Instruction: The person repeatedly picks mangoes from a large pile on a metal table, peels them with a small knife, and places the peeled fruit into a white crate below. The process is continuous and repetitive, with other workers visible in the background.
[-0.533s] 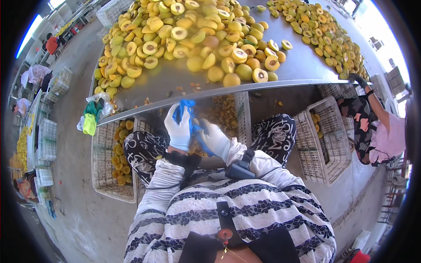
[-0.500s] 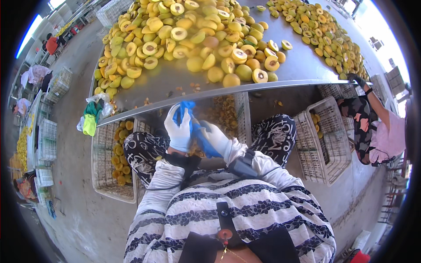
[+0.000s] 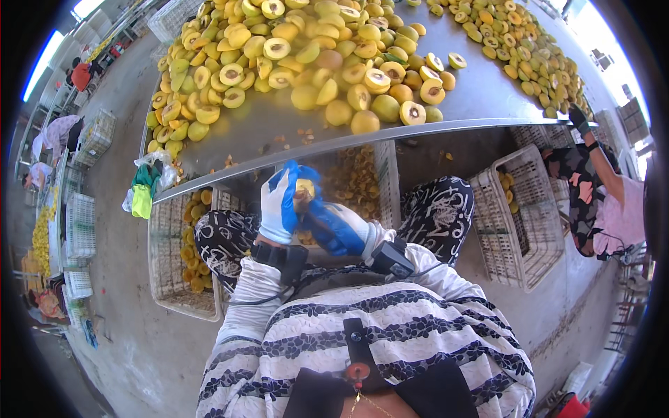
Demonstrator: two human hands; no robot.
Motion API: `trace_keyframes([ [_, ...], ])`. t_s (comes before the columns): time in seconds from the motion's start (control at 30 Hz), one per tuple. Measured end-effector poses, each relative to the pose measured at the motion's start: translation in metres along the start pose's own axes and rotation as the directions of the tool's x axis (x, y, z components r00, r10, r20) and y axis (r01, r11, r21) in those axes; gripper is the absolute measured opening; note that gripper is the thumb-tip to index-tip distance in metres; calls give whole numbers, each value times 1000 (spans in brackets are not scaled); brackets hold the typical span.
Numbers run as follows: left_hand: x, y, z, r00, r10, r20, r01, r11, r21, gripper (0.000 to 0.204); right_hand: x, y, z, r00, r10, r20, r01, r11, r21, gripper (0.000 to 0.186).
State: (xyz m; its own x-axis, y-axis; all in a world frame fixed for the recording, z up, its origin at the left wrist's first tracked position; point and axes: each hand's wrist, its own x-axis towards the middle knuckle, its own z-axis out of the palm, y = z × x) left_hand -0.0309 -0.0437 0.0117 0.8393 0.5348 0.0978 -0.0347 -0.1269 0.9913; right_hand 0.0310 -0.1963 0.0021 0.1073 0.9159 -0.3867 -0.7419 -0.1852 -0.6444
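In front of my chest, below the metal table's edge, my left hand in a white and blue glove is closed round a halved yellow peach. Its cut face is turned toward my other hand. My right hand, gloved the same way, is closed close beside the peach. Whatever sits in its fingers is hidden by the glove and blur. Many yellow peach halves, some with brown pits showing, are heaped on the metal table beyond my hands.
A crate of peach halves stands by my left knee. Brown scraps lie in a container between my knees. Another crate stands right, near a co-worker's gloved hand. Plastic bags hang at the table's left corner.
My right hand has turned and closed in beside my left hand. The peach half in my left hand now shows its face. The co-worker's hand has shifted slightly along the table edge.
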Motion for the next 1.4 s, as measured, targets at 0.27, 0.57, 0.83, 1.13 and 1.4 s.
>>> trace_keyframes([
  [0.27,-5,-28,11,977,-175,-124,154,975,-160,35,12,15,11,938,-248,-243,175,943,-285,44],
  [0.57,0,-27,17,897,-427,110,426,773,-471,44,11,33,-39,957,62,284,-197,856,478,48],
  [0.83,-8,-83,14,868,-489,88,476,767,-431,39,17,57,-56,932,52,358,-250,808,533,47],
  [1.13,-15,-151,-13,748,-651,131,544,488,-683,51,41,68,-62,937,-313,-155,257,918,-303,49],
  [1.4,-17,-86,-45,989,-119,92,129,986,-110,48,66,82,-125,968,-131,-215,91,979,-183,44],
])
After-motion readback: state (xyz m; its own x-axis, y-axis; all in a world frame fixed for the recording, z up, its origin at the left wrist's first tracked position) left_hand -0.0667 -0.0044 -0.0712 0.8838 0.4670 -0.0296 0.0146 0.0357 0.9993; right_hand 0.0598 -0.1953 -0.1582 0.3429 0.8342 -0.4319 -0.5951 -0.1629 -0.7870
